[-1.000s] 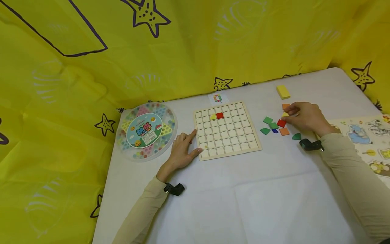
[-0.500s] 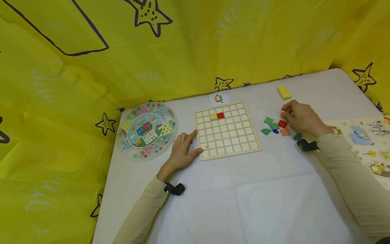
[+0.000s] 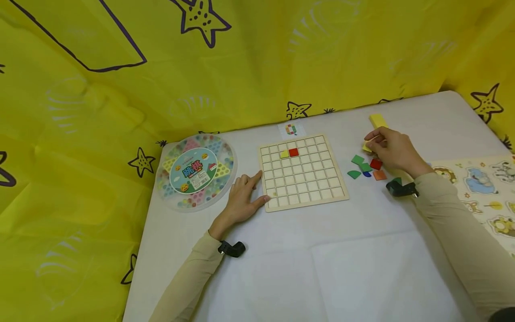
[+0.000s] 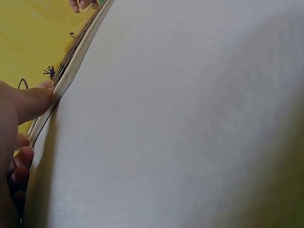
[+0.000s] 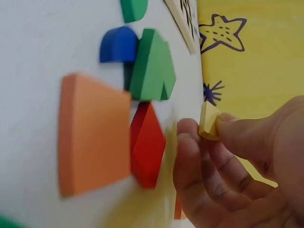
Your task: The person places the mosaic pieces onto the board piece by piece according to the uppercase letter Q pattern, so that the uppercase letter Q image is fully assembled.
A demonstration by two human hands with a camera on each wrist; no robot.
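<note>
My left hand [image 3: 240,200] steadies the wooden grid board [image 3: 310,206] at its left side, with the thumb on the lower-left corner and the index fingertip at the edge. In the left wrist view the thumb [image 4: 35,102] touches the board's rim. Two tiles, one yellow [image 3: 284,154] and one red [image 3: 293,152], lie side by side in upper cells. At the right, my right hand [image 3: 396,150] pinches a small yellow tile [image 5: 209,122] between thumb and fingers, just beyond a loose pile. That pile includes a red tile [image 5: 148,149], an orange tile [image 5: 97,137], green tiles [image 5: 152,66] and a blue one [image 5: 118,45].
A yellow block [image 3: 377,120] stands behind the right hand. A small pattern card [image 3: 291,129] lies above the board. At the left is a round Chinese checkers box [image 3: 197,174]; at the right, an animal puzzle sheet [image 3: 483,201]. A yellow curtain [image 3: 241,80] borders the table.
My right hand has picked up the yellow tile and moved slightly left with it, toward the board. The left hand has stayed on the board's edge.
</note>
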